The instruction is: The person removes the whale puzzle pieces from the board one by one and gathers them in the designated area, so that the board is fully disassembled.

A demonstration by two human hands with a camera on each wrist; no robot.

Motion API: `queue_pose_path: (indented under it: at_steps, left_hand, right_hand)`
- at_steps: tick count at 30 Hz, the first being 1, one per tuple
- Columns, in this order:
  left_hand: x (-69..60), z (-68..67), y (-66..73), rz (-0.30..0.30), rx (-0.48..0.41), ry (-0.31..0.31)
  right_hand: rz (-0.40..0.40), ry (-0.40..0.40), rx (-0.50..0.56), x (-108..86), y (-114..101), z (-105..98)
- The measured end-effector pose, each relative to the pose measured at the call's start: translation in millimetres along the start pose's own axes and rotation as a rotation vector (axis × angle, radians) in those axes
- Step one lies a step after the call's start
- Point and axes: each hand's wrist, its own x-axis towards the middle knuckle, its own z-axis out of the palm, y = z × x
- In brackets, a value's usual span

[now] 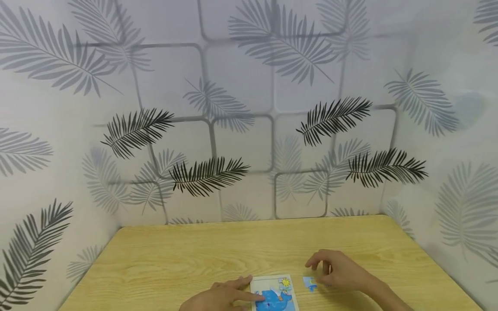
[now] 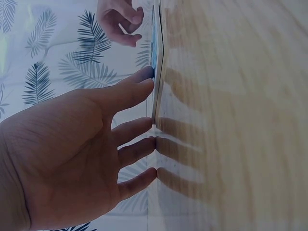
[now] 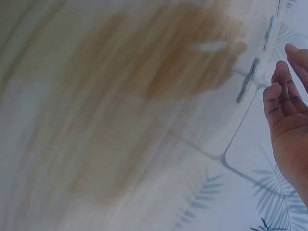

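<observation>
A flat jigsaw puzzle [image 1: 285,298] with a blue whale and a yellow sun lies near the table's front edge. On its left side rests my left hand [image 1: 223,296], its index finger stretched onto the whale. In the left wrist view the fingers of the left hand [image 2: 72,149] are spread, with fingertips at the board's edge and on the tabletop. A loose blue puzzle piece [image 1: 308,282] lies right of the board. Just beside it my right hand [image 1: 342,270] is raised, fingers loosely bent. Nothing shows between the fingers of the right hand [image 3: 291,110] in the right wrist view.
The wood-grain table [image 1: 194,250] reaches back to a wall covering [image 1: 241,142] with a leaf pattern. Similar covering rises on the left and right. Two thin flat things stand out edge-on in the right wrist view, the nearer one [image 3: 248,81] larger.
</observation>
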Motion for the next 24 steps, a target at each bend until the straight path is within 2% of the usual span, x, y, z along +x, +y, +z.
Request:
queue_pose_path:
  at_steps: [3,7,12,18,24]
  left_hand:
    - [1.0,1.1,1.4,-0.007,0.024,-0.001]
    - [1.4,2.3,0.2,-0.011,0.008,0.006]
    - [4.0,0.4,-4.0,-0.016,0.046,-0.021]
    - [2.2,-0.7,0.1,-0.038,0.044,-0.001]
    - [2.8,-0.4,2.5,-0.072,0.048,-0.003]
  right_hand:
    - [0.027,-0.027,0.06,8.5,-4,9]
    - [0.046,-0.062,0.132,19.2,-10,21]
    - [0.054,-0.082,0.176,33.1,-18,33]
    - [0.11,-0.123,0.193,44.8,-22,44]
    - [0.197,-0.156,0.162,51.0,-26,48]
